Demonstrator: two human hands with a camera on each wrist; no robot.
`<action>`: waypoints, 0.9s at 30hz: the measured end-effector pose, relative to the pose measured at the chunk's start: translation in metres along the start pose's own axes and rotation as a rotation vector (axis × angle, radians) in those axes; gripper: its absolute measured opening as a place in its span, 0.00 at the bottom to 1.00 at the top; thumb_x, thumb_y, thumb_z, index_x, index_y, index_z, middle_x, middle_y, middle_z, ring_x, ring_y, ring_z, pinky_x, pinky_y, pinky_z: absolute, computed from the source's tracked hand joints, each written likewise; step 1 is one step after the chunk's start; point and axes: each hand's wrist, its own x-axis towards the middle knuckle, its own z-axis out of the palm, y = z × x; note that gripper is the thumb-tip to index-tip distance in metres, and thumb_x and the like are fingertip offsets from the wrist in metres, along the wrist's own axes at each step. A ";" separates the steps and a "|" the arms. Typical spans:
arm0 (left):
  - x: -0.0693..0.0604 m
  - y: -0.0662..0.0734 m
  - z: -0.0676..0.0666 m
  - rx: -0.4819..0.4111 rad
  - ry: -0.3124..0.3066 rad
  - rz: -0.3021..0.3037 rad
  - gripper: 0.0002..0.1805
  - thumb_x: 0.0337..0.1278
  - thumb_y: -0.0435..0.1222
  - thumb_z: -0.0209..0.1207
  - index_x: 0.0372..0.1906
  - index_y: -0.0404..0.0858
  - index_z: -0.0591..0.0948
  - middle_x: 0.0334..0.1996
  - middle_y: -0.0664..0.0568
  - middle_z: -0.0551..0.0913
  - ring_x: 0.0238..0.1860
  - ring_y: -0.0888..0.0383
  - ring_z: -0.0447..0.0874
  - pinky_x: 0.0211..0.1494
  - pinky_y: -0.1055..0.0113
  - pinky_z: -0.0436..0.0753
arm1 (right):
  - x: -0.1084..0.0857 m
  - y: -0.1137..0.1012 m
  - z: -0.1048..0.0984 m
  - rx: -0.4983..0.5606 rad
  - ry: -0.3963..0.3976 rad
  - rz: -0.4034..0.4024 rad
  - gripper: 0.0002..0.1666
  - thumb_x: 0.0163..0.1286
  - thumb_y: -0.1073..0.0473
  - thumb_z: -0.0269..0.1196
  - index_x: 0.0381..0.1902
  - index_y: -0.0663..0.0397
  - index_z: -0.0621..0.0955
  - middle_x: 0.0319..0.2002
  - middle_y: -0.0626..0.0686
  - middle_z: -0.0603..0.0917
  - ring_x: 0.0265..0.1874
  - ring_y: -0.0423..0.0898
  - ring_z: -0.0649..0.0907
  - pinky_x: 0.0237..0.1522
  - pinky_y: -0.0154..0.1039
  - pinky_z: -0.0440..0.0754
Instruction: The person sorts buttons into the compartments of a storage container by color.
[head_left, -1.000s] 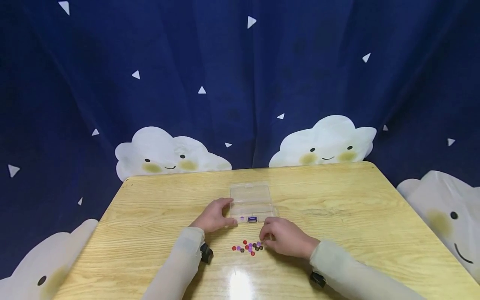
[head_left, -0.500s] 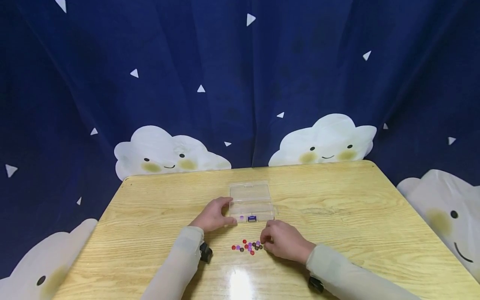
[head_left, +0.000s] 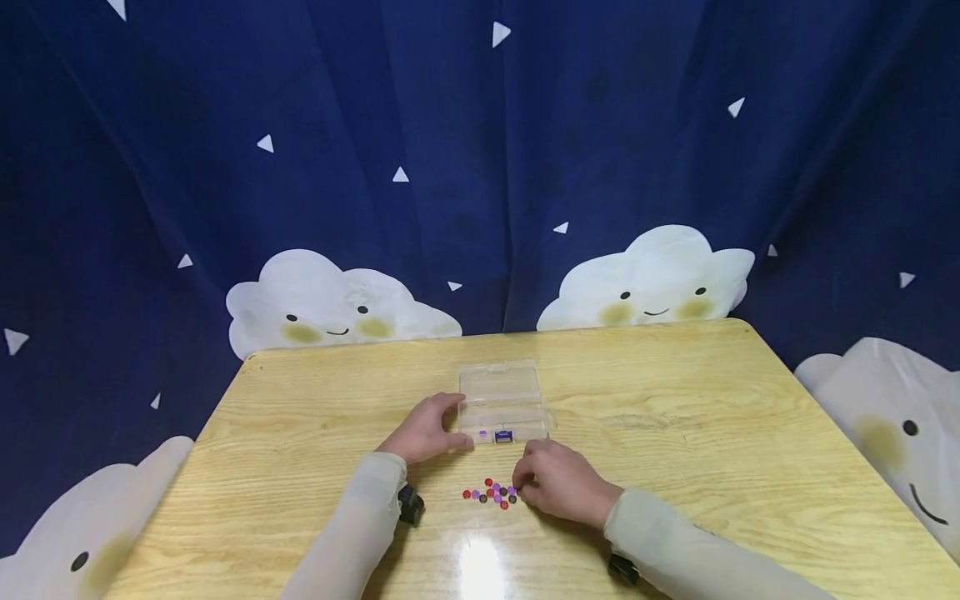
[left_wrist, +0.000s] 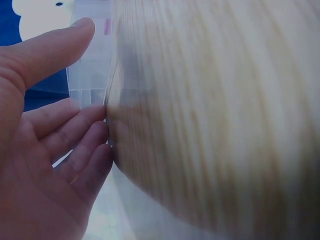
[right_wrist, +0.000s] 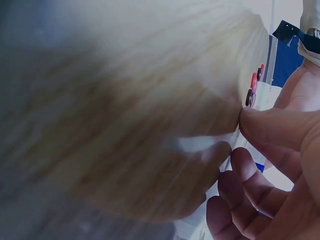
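A clear plastic box (head_left: 501, 417) lies with its lid laid back on the table. My left hand (head_left: 423, 430) holds its left end, thumb by the front edge and fingers around the far side. A small purple round piece (head_left: 483, 434) and a dark blue rectangular piece (head_left: 503, 436) sit along its front part. Nearer me are several small red, purple and dark button-like discs (head_left: 491, 493), some overlapping. My right hand (head_left: 564, 482) is at their right end, fingers bent, fingertips touching the group. In the right wrist view the thumb (right_wrist: 272, 127) hides whatever lies between it and the forefinger.
The wooden table (head_left: 675, 400) extends on both sides of the box and the discs. Behind it hangs a dark blue curtain (head_left: 480, 167) with white triangles and smiling clouds. Bright glare lies on the table in front of the discs.
My right hand has moved slightly left onto the right end of the discs, and the discs there have shifted a little. The left hand stays at the box.
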 end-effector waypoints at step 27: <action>0.000 -0.001 0.000 -0.014 0.002 0.004 0.44 0.50 0.43 0.73 0.72 0.38 0.67 0.68 0.43 0.74 0.69 0.43 0.72 0.73 0.48 0.72 | -0.001 0.005 0.000 0.002 0.022 -0.009 0.05 0.54 0.60 0.75 0.24 0.42 0.89 0.26 0.37 0.82 0.30 0.33 0.76 0.35 0.32 0.79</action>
